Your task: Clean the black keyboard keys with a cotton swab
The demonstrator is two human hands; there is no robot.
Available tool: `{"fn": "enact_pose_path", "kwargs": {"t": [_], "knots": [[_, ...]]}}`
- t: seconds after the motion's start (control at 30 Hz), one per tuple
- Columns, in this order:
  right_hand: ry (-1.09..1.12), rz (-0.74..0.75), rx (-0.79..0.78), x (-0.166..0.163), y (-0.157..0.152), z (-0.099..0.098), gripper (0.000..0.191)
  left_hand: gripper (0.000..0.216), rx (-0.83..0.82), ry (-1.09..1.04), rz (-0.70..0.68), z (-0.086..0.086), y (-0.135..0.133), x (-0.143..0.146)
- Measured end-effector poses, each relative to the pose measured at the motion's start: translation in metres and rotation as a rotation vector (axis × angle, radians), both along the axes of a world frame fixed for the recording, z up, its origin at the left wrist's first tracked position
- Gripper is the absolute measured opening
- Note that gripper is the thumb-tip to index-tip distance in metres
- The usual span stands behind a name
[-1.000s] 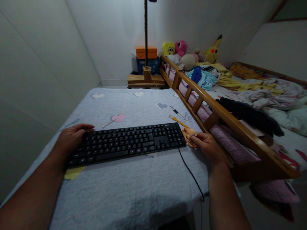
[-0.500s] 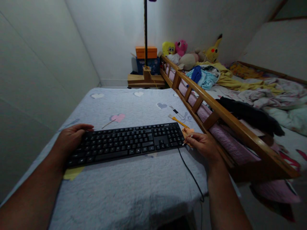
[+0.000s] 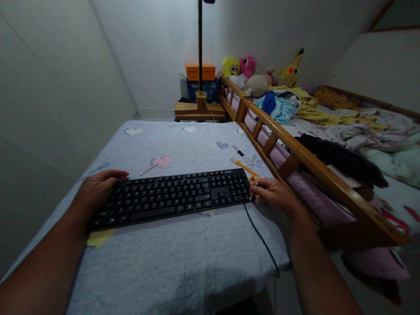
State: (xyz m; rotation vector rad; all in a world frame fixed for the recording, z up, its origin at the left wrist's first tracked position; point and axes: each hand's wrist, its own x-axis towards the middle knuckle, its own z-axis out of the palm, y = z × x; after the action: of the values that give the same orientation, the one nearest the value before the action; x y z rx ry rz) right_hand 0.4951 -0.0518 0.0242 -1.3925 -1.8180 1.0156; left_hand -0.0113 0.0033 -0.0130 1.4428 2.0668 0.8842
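A black keyboard (image 3: 170, 194) lies at a slight slant on the pale cloth, its cable running off the near side at the right. Over its left end rests my left hand (image 3: 98, 188), closed round the edge with the fingers at the far left corner. My right hand (image 3: 271, 192) is pinched on a thin cotton swab (image 3: 251, 197), whose white tip is at the keyboard's right edge by the number pad. Partly hidden behind that hand is a crumpled orange cloth (image 3: 253, 178). A second cotton swab (image 3: 148, 169) lies beyond the keyboard.
A yellow-handled brush (image 3: 246, 167) and a small item with a black clip and wire (image 3: 240, 153) lie at the right. A wooden bed rail (image 3: 278, 135) borders that side, with clothes and plush toys behind. A wooden stand (image 3: 201, 109) and an orange box (image 3: 206, 72) are at the back.
My right hand has shifted slightly left and turned, closer against the keyboard's right edge, covering more of the orange cloth. My left hand and the keyboard have stayed in place.
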Motion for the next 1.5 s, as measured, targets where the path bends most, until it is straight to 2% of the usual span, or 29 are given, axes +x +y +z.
{"fn": "enact_pose_path", "kwargs": {"t": [0.2,0.4,0.6,0.7,0.8,1.03,1.3,1.5], "knots": [[-0.054,0.023,-0.042,-0.002,0.015,0.008,0.027,0.041,-0.01,-0.005,0.002,0.0,0.0,0.0],[0.024,-0.084,-0.07,-0.002,0.018,-0.001,0.027,0.04,-0.004,-0.002,-0.001,0.0,0.0,0.0],[0.043,-0.156,-0.001,-0.003,0.015,-0.008,0.028,0.038,0.016,-0.007,-0.001,-0.004,0.001,-0.002],[0.131,-0.187,0.008,-0.003,0.014,-0.015,0.029,0.038,0.018,-0.005,0.013,-0.004,0.001,-0.002],[0.169,-0.201,-0.009,-0.002,0.014,-0.019,0.03,0.039,0.0,-0.017,0.02,-0.003,0.002,-0.001],[0.143,-0.225,0.039,0.004,0.013,-0.015,0.027,0.038,0.009,0.003,0.024,0.001,0.001,0.001],[0.203,-0.262,0.017,0.012,0.016,-0.026,0.034,0.039,-0.009,0.02,0.019,0.004,-0.001,0.003],[0.197,-0.253,0.019,0.009,0.015,-0.023,0.034,0.038,-0.013,0.001,0.031,0.003,0.0,0.003]]}}
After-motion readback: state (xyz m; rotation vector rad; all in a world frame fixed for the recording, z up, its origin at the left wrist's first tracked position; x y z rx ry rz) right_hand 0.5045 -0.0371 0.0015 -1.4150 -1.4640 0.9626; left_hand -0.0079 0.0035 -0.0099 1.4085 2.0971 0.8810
